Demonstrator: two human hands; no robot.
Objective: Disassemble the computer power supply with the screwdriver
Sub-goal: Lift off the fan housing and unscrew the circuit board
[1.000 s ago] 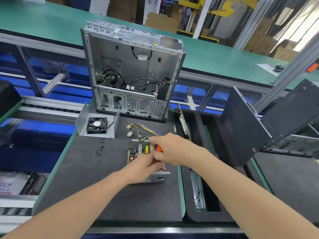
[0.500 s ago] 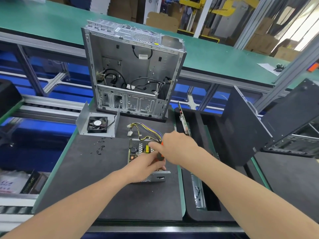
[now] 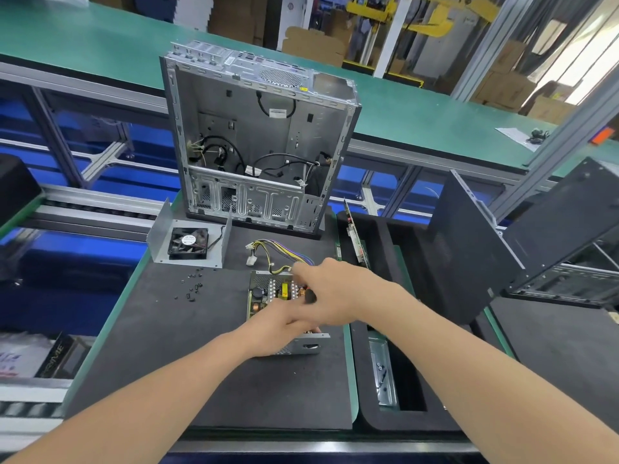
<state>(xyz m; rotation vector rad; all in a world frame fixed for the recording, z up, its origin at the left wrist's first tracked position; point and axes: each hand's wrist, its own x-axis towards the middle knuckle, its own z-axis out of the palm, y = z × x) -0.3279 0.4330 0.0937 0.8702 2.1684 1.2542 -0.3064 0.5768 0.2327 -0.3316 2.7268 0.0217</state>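
Observation:
The opened power supply (image 3: 268, 293) lies on the black mat, its circuit board exposed and its yellow and black cables (image 3: 281, 254) trailing toward the computer case. My left hand (image 3: 283, 328) lies over its near half and holds it at the right side; the fingers are partly hidden under my right hand. My right hand (image 3: 331, 293) grips the screwdriver (image 3: 310, 298) above the board's right edge. Only the handle's dark end shows, and the tip is hidden.
An empty computer case (image 3: 258, 139) stands upright behind the mat. A metal cover with a fan (image 3: 187, 244) sits at the back left, and several small black screws (image 3: 192, 286) lie loose near it. A black foam tray (image 3: 385, 380) and black side panels (image 3: 469, 249) are on the right.
My right hand has turned slightly over the board, so the handle's orange part no longer shows. My left hand stays on the power supply.

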